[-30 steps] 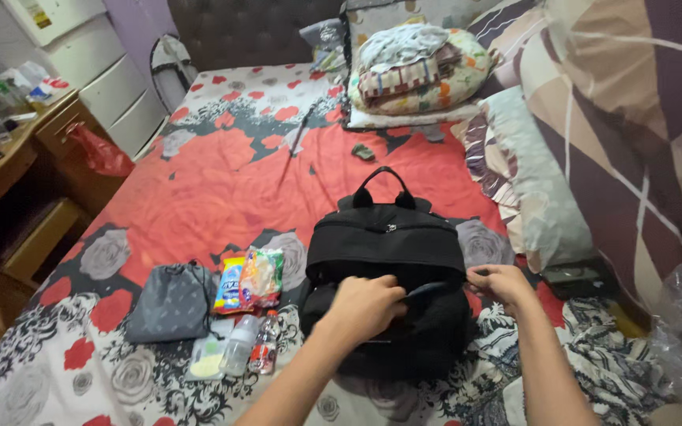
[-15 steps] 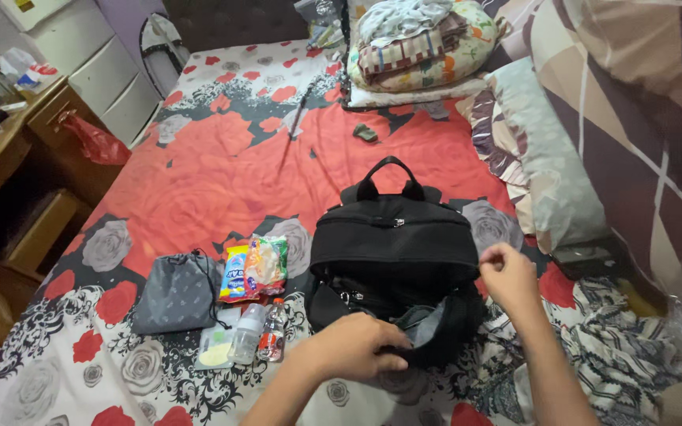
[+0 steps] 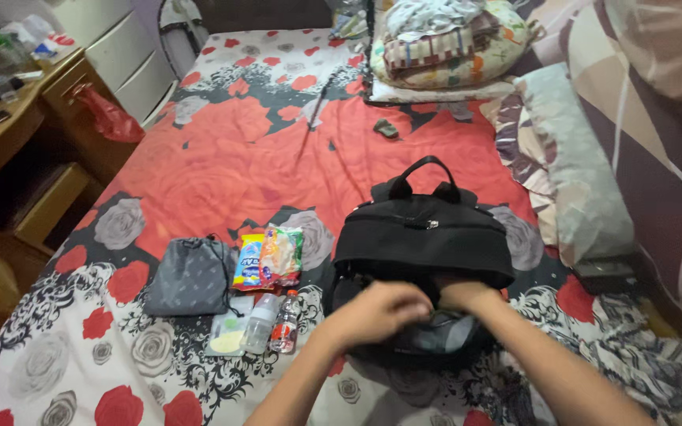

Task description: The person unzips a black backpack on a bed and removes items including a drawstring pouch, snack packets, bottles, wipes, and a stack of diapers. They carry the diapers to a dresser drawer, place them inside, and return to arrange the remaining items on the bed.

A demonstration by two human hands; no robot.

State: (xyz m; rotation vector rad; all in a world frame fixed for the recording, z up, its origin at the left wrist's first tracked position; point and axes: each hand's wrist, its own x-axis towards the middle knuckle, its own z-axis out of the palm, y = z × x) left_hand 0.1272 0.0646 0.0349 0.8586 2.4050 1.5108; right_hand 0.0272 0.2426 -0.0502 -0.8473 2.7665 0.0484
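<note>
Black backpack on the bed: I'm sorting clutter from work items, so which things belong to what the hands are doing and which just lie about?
In hand:
black backpack
left hand
right hand

Lying about:
grey pouch
snack packets
small bottles
folded clothes

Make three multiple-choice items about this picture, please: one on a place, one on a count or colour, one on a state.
1. Where does the grey drawstring pouch lie?
A. left of the snack packets
B. on the pillows
C. inside the backpack

2. What colour is the backpack?
A. red
B. black
C. white

3. What are the two hands doing?
A. resting on the bedspread
B. lifting a bottle
C. both at the backpack's open front pocket

Answers:
1 A, the pouch lies on the bed left of the packets.
2 B, its body and handle are black.
3 C, the left hand and right hand meet at the opening.
</note>
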